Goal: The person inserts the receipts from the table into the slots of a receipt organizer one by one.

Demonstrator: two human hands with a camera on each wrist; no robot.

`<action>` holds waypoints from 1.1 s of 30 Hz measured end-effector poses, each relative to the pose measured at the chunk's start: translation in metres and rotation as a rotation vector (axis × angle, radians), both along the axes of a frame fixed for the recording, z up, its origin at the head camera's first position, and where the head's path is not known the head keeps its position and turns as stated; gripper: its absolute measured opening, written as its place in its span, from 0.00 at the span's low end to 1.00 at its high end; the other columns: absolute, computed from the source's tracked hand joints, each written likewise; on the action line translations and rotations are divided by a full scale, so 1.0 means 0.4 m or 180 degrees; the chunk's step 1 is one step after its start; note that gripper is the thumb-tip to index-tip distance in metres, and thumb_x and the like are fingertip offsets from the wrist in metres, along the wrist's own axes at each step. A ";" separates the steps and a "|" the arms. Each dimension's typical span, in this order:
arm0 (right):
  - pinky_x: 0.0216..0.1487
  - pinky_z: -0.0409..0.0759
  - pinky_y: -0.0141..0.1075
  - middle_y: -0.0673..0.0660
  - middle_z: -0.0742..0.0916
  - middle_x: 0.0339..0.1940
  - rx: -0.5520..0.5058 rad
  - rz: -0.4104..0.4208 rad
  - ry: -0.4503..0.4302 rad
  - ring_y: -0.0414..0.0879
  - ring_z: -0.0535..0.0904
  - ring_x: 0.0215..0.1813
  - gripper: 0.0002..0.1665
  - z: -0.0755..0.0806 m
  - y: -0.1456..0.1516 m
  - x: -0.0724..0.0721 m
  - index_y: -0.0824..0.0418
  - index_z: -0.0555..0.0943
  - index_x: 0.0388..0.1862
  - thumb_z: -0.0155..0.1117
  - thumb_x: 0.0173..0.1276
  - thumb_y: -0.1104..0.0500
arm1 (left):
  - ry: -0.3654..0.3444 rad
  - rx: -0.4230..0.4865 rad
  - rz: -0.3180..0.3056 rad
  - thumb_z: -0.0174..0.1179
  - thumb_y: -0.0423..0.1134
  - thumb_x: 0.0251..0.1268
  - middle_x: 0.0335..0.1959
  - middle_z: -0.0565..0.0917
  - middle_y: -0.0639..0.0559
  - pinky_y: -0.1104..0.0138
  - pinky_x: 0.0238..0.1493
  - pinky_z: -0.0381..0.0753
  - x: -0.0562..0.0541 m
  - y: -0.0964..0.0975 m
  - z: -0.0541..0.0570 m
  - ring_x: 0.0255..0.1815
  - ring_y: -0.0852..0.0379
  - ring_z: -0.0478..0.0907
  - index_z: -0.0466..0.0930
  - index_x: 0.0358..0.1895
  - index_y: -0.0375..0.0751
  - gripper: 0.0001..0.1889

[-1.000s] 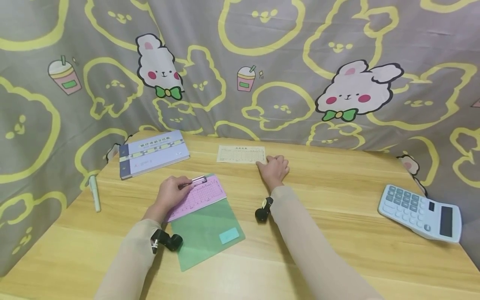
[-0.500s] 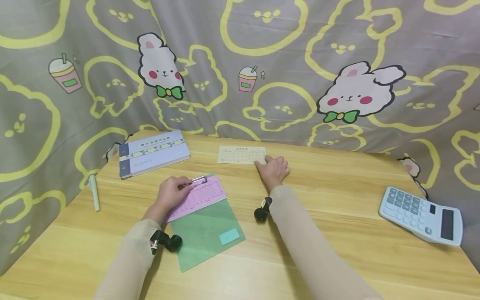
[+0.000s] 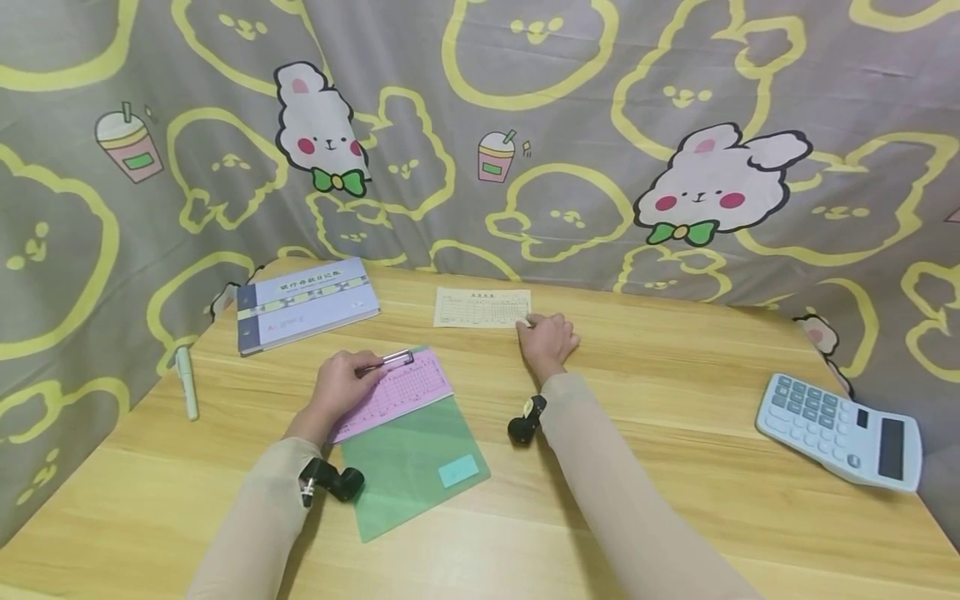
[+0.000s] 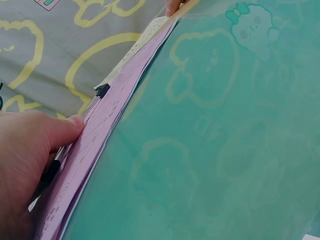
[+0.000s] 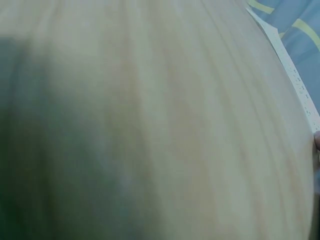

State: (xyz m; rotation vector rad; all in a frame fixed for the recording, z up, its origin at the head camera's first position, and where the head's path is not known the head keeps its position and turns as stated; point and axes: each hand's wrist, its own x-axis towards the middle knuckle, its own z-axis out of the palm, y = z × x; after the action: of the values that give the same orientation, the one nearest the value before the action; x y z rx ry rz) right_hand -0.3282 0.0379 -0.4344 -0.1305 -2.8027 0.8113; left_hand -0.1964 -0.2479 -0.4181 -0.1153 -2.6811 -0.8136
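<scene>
A green clipboard point(image 3: 408, 467) lies tilted on the table and bears a pink printed form point(image 3: 401, 387) under its metal clip point(image 3: 396, 359). My left hand point(image 3: 345, 387) grips the clip end; in the left wrist view its thumb point(image 4: 67, 129) presses the clip while its fingers are mostly hidden. Farther back lies a cream printed slip point(image 3: 480, 308). My right hand point(image 3: 547, 342), with curled fingers, pinches this slip at its near right corner. The right wrist view catches only the slip's edge point(image 5: 300, 87) and a fingertip at the far right.
At the back left lies a blue account book point(image 3: 307, 304) with Chinese print on its cover. A pale green pen point(image 3: 187, 383) is near the table's left edge. The light blue calculator point(image 3: 840, 429) sits at the right. A patterned curtain point(image 3: 570, 125) hangs behind the wooden table point(image 3: 675, 375).
The right thumb shifted slightly onto the slip, then back toward its corner. My left hand, the clipboard and the pink form stay in place.
</scene>
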 end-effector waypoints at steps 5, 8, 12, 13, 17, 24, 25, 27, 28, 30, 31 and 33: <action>0.39 0.56 0.44 0.54 0.77 0.38 -0.0002 0.0083 0.0051 0.50 0.66 0.39 0.18 0.000 0.008 0.006 0.49 0.80 0.44 0.55 0.58 0.44 | -0.0008 0.0021 -0.0012 0.63 0.39 0.48 0.33 0.81 0.48 0.62 0.30 0.65 0.000 0.006 0.003 0.28 0.54 0.69 0.82 0.36 0.39 0.11; 0.40 0.56 0.43 0.53 0.77 0.38 0.0008 0.0112 0.0041 0.50 0.66 0.39 0.17 0.004 0.014 0.015 0.49 0.80 0.43 0.55 0.58 0.45 | -0.0008 0.0033 -0.0016 0.63 0.39 0.48 0.34 0.81 0.47 0.62 0.31 0.66 0.002 0.009 0.005 0.28 0.54 0.70 0.82 0.36 0.39 0.11; 0.40 0.56 0.43 0.54 0.78 0.38 0.0041 0.0165 0.0046 0.50 0.67 0.40 0.16 0.013 0.017 0.034 0.50 0.81 0.42 0.55 0.58 0.46 | 0.0020 -0.0003 0.0002 0.63 0.39 0.48 0.34 0.81 0.46 0.60 0.32 0.67 0.001 0.005 0.002 0.30 0.52 0.71 0.82 0.37 0.39 0.11; 0.41 0.56 0.43 0.54 0.78 0.38 0.0052 0.0183 0.0055 0.50 0.68 0.41 0.16 0.014 0.018 0.039 0.51 0.81 0.42 0.55 0.58 0.46 | 0.0024 -0.0007 0.0006 0.63 0.39 0.48 0.35 0.81 0.46 0.60 0.33 0.67 0.001 0.004 0.001 0.30 0.52 0.71 0.82 0.37 0.39 0.11; 0.40 0.57 0.43 0.54 0.79 0.37 0.0001 0.0233 0.0163 0.51 0.69 0.40 0.15 0.011 0.024 0.056 0.52 0.82 0.39 0.57 0.57 0.49 | 0.0057 -0.0014 0.0002 0.63 0.38 0.48 0.34 0.81 0.45 0.59 0.33 0.67 0.001 0.000 -0.007 0.30 0.51 0.72 0.82 0.36 0.38 0.11; 0.41 0.57 0.44 0.53 0.83 0.37 -0.0252 0.0250 0.0206 0.52 0.73 0.41 0.14 -0.002 0.033 0.065 0.57 0.82 0.37 0.57 0.53 0.55 | 0.0046 0.0041 -0.0051 0.63 0.38 0.48 0.34 0.81 0.45 0.56 0.38 0.68 0.000 -0.004 -0.016 0.34 0.48 0.74 0.81 0.35 0.37 0.11; 0.40 0.58 0.44 0.54 0.82 0.37 -0.0267 0.0243 0.0228 0.53 0.73 0.40 0.15 0.000 0.034 0.067 0.58 0.82 0.37 0.56 0.52 0.54 | 0.0054 0.0040 -0.0061 0.63 0.38 0.48 0.34 0.81 0.45 0.56 0.38 0.68 0.000 -0.004 -0.016 0.34 0.47 0.74 0.81 0.35 0.37 0.11; 0.41 0.57 0.45 0.56 0.81 0.40 -0.0289 0.0224 0.0179 0.53 0.72 0.42 0.20 0.007 0.034 0.069 0.60 0.79 0.42 0.56 0.53 0.51 | 0.0074 0.0040 -0.0055 0.63 0.38 0.48 0.34 0.81 0.45 0.56 0.38 0.68 0.000 -0.004 -0.014 0.34 0.47 0.74 0.81 0.35 0.37 0.10; 0.42 0.57 0.45 0.57 0.80 0.42 -0.0294 0.0205 0.0142 0.54 0.72 0.43 0.24 0.011 0.034 0.071 0.61 0.77 0.45 0.56 0.53 0.47 | 0.0087 0.0036 -0.0053 0.63 0.37 0.48 0.34 0.81 0.45 0.56 0.38 0.68 0.000 -0.004 -0.014 0.34 0.47 0.74 0.81 0.35 0.37 0.10; 0.44 0.57 0.46 0.59 0.77 0.44 -0.0255 0.0142 0.0074 0.54 0.70 0.45 0.34 0.019 0.031 0.070 0.62 0.73 0.50 0.57 0.51 0.40 | 0.0094 0.0038 -0.0046 0.63 0.37 0.48 0.34 0.81 0.45 0.56 0.37 0.68 0.000 -0.003 -0.013 0.33 0.48 0.74 0.82 0.35 0.37 0.10; 0.44 0.57 0.46 0.60 0.76 0.45 -0.0212 0.0109 0.0041 0.54 0.68 0.45 0.40 0.020 0.030 0.068 0.63 0.71 0.53 0.56 0.49 0.36 | 0.0095 0.0046 -0.0038 0.63 0.38 0.48 0.33 0.81 0.45 0.56 0.37 0.68 -0.001 -0.002 -0.013 0.33 0.48 0.74 0.82 0.35 0.38 0.10; 0.44 0.57 0.47 0.62 0.72 0.44 -0.0102 0.0044 -0.0093 0.55 0.65 0.44 0.48 0.018 0.028 0.061 0.63 0.68 0.56 0.55 0.45 0.30 | 0.0085 0.0061 -0.0037 0.63 0.37 0.48 0.33 0.81 0.46 0.56 0.37 0.68 -0.001 0.002 -0.014 0.33 0.48 0.74 0.82 0.35 0.38 0.10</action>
State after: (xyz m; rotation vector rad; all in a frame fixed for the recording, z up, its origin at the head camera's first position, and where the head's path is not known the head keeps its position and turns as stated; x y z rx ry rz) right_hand -0.3036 0.0492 -0.4273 -0.1295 -2.8217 0.8647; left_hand -0.1968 -0.2471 -0.4237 -0.1363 -2.6495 -0.8352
